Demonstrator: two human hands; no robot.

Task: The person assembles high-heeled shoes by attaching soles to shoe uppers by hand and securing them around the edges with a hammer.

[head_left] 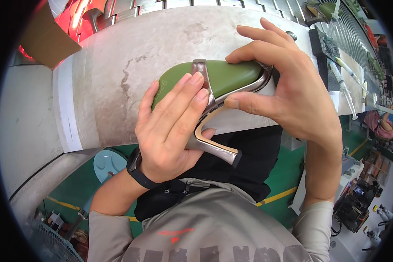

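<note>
L hand (166,139) clasps green shoe (233,76), R hand (299,89) pinches its back; loose grip = poss. drop off table's (98,87) near edge.

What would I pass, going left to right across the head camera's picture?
Cardboard box → left hand → shoe → right hand → syringes.
</note>
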